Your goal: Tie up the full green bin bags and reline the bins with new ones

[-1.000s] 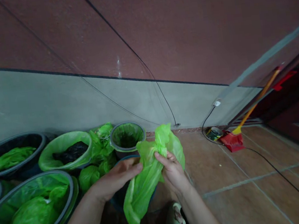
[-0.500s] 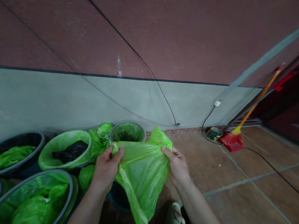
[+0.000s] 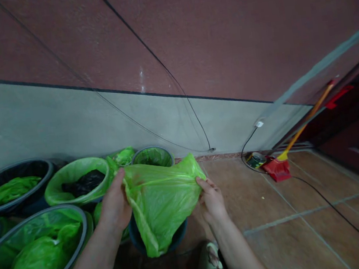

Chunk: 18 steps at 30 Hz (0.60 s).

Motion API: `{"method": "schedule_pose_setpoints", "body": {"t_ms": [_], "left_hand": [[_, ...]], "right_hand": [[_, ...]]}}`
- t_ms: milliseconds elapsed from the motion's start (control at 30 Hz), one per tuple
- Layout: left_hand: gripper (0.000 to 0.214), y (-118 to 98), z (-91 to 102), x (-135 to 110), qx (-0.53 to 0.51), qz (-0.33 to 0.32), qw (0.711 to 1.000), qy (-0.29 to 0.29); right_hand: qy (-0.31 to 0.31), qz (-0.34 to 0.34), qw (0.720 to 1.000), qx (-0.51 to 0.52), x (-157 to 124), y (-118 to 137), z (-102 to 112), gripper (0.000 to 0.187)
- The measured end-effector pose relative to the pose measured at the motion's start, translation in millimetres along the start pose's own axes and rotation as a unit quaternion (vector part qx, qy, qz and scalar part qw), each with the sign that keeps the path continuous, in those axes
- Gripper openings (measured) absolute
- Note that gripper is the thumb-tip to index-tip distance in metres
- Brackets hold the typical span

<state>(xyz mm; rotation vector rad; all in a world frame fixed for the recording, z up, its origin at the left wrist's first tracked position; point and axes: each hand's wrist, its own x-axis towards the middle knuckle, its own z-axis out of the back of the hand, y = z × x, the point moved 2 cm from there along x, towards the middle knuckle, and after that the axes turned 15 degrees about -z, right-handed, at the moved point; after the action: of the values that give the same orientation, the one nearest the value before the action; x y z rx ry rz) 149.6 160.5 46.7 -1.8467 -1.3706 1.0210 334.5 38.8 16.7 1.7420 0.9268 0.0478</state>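
Note:
Stretched between my two hands is a thin green plastic bag (image 3: 163, 202), its lower corner hanging down. My left hand (image 3: 115, 201) grips the bag's left upper edge, thumb on top, the other fingers partly hidden behind it. At the right edge, my right hand (image 3: 211, 196) pinches the plastic between thumb and fingers. Under the bag stands a dark blue bin (image 3: 181, 233), mostly covered by the plastic. Just beyond the bag, against the wall, is a small bin (image 3: 151, 149) lined in green.
Several lined bins crowd the left, among them a large front bin (image 3: 84, 227) holding a knotted green bag (image 3: 38, 261). On the right lie a red dustpan (image 3: 277, 169), a tin can (image 3: 255, 160) and a black cable (image 3: 336, 211) across the tiles. A yellow-handled broom (image 3: 305, 123) leans there.
My left hand has moved left and slightly up, pulling the bag wider. The bag's lower corner has risen, and more of the blue bin's rim shows beneath it.

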Motion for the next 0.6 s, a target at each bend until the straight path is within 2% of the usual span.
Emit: {"method": "schedule_pose_setpoints", "body": {"t_ms": [33,100,167,233,433,533,600], "left_hand": [[0.032,3.5,-2.9,-4.0,0.009,0.006,0.999,0.033],[0.045,10.3,-4.4,-8.6,0.052,-0.03,0.996,0.061],[0.052,14.6,-0.1,-7.3,0.116,-0.091,0.988,0.047],[0.048,15.4,6.7,-1.7,0.163,-0.132,0.978,0.026],[0.043,7.2,14.5,9.4,0.135,-0.172,0.976,0.0],[0.042,0.6,16.2,12.9,0.09,-0.225,0.969,-0.047],[0.041,-6.7,20.8,16.9,0.064,-0.261,0.958,-0.101]], "right_hand": [[0.008,-0.021,1.0,0.019,-1.4,-1.4,-2.6,0.031],[0.022,-0.047,0.997,0.049,-3.2,-3.0,-6.3,0.029],[0.029,-0.049,0.997,0.058,-2.5,-1.6,-5.8,0.028],[0.026,-0.045,0.997,0.063,1.1,2.4,-0.5,0.029],[-0.024,-0.003,0.997,0.072,14.7,14.3,21.3,0.031],[-0.048,-0.015,0.999,0.004,18.1,8.7,24.7,0.032],[-0.052,-0.045,0.992,-0.109,19.9,2.9,25.7,0.029]]}}
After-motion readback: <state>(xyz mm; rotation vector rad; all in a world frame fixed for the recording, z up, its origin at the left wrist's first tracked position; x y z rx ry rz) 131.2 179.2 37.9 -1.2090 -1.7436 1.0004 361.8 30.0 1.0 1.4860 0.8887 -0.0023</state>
